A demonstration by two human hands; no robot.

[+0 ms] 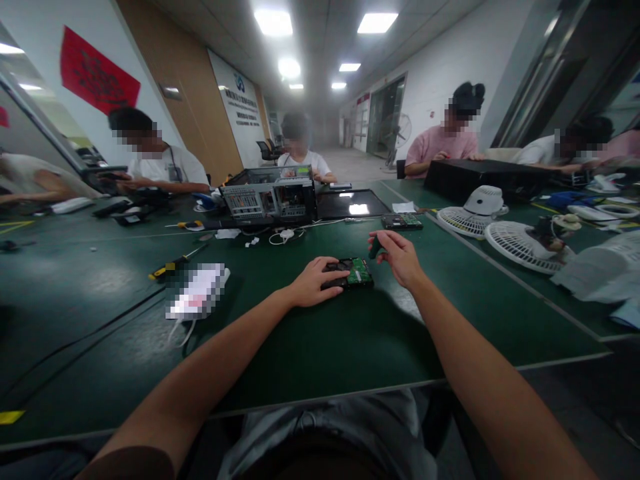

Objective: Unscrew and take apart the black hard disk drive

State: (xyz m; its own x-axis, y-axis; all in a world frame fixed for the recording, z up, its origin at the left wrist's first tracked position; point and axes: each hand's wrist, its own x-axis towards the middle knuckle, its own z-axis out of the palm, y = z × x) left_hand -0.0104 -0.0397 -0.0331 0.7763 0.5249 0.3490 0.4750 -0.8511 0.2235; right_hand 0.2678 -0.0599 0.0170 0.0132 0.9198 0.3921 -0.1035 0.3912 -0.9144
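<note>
A hard drive [361, 272] with a green circuit board lies board side up on the green table in front of me. My left hand [319, 281] reaches over its left part, thumb at the near edge and fingers across the top, steadying it. Just above and right of the drive, my right hand [395, 253] is raised with bent fingers. It pinches a short dark green piece [375, 247], whose kind I cannot make out. That piece is apart from the drive.
A second circuit-board drive [402, 221] lies farther back, near an open computer case [270, 197] and a dark flat panel [353, 203]. A screwdriver [170, 270] and a phone [197, 291] with a cable lie left. Fan parts [523, 245] stand right. Several people sit around the table.
</note>
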